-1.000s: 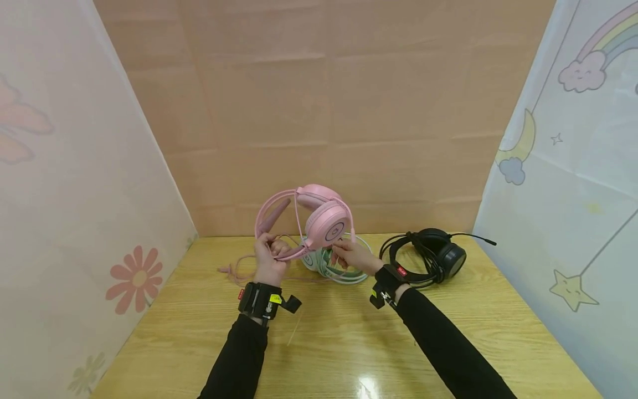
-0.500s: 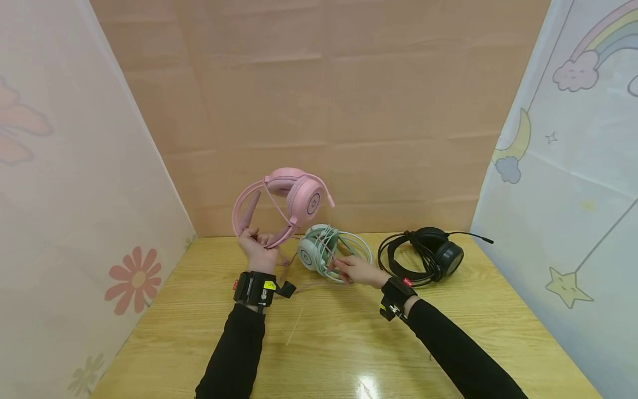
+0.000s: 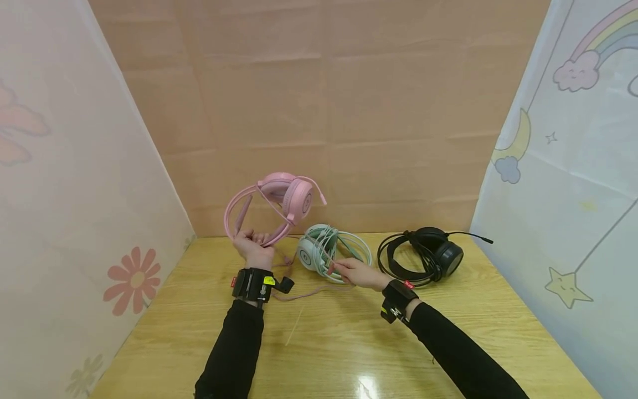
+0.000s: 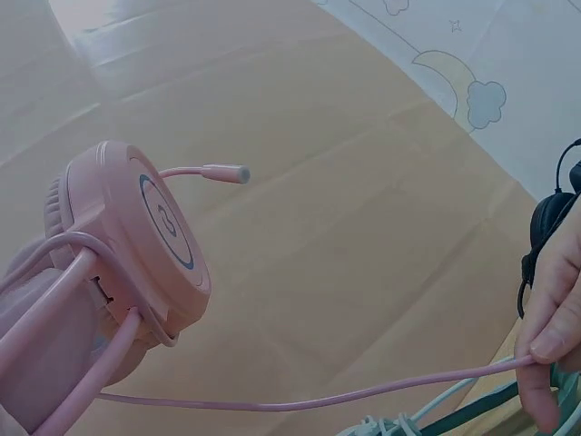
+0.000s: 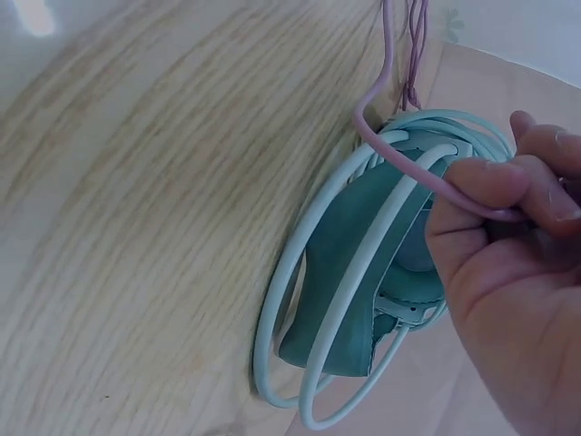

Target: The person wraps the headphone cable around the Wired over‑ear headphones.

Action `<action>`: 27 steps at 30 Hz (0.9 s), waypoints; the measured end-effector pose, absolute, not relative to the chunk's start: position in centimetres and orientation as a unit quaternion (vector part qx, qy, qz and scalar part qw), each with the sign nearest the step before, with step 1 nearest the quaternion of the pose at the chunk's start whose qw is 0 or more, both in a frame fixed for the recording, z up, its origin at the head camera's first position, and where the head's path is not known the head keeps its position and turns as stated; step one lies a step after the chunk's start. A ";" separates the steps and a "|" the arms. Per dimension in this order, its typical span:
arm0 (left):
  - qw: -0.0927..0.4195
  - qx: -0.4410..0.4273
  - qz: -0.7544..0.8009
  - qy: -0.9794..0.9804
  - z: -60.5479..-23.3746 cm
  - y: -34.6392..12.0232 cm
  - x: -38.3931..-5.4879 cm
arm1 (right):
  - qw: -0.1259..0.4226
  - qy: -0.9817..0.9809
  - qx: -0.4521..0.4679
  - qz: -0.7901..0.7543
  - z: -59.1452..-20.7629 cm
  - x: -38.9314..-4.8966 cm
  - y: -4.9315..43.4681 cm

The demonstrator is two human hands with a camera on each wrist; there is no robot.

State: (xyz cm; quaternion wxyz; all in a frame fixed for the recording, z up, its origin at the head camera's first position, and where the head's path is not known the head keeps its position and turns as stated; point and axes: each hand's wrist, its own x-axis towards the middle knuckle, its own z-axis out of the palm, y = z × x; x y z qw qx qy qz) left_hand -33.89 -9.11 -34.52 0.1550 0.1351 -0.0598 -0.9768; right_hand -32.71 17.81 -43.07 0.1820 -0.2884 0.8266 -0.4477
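A pink headset (image 3: 298, 200) with a short microphone arm is held above the table by my left hand (image 3: 255, 252), whose fingers curl round its headband. My right hand (image 3: 359, 272) pinches the headset's pink cable (image 4: 408, 377) between thumb and fingers. In the left wrist view the cable runs from the headset across to that hand, and one strand loops over the earcup. Just behind my right hand, a mint-green headset (image 5: 345, 263) lies on the table with its cable wound around it. More pink cable trails on the tabletop between my hands.
To the right on the wooden table (image 3: 199, 343) lies a black headset (image 3: 433, 252) with a bundled cable and a microphone sticking out. Brown paper (image 3: 319, 111) covers the back wall, and patterned cloths hang at both sides.
My left hand has carried the pink headset up and to the left, away from the mint-green one. My right hand has shifted slightly right and lower, and the cable stretches further between the hands.
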 end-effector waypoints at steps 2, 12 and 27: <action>0.156 0.136 -0.976 -0.063 -34.5 -9.1 -34.0 | 0.180 0.827 -0.284 -0.450 -43.0 -32.5 17.9; 0.167 0.144 -0.972 -0.079 -34.5 -9.3 -34.3 | 0.193 0.809 -0.276 -0.482 -43.1 -32.2 18.5; 0.241 0.167 -0.941 -0.166 -34.6 -8.2 -34.6 | 0.193 0.809 -0.264 -0.488 -42.8 -31.7 17.5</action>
